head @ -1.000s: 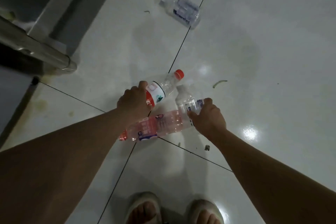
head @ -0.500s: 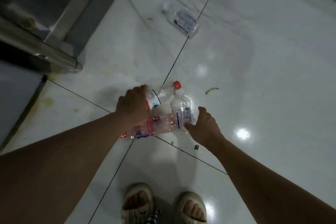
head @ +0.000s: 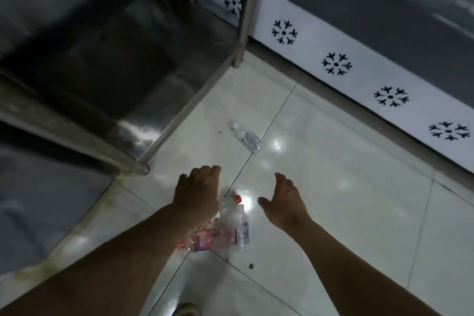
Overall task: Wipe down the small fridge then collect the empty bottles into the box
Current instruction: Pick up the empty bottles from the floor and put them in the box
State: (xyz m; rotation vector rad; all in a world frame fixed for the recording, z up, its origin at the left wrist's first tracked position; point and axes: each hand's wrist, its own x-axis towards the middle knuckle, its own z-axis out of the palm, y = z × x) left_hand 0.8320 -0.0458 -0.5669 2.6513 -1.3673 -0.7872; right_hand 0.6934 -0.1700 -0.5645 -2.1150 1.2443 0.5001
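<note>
Bottle cluster: three empty bottles [head: 225, 228] lie touching on the floor [head: 346, 187] at about 6 o'clock from frame centre: a red-capped clear one, a clear one with a blue-white label, and a pinkish one lying crosswise beneath them.
Lone bottle: a fourth bottle [head: 247, 138] lies on its side well apart, at 12 o'clock from the cluster, beside a tile joint.
Box: not in view.
Step in hand: judged to be gathering the bottles; the fridge wipe cannot be checked here.
Doing it well: the bottles look light and slippery and may roll, so take each round its body, or pinch several necks in one hand, then fetch the lone bottle.
Left hand [head: 197, 190]: above the cluster's 10 o'clock edge, back up, fingers loosely extended toward 12 o'clock, holding nothing.
Right hand [head: 284, 200]: at the cluster's 3 o'clock side, apart from it, fingers spread and relaxed, empty.
Surroundings: a steel rack [head: 107, 100] stands at 10 o'clock; a white panel with snowflake cut-outs [head: 333, 64] runs along 1 to 3 o'clock.
</note>
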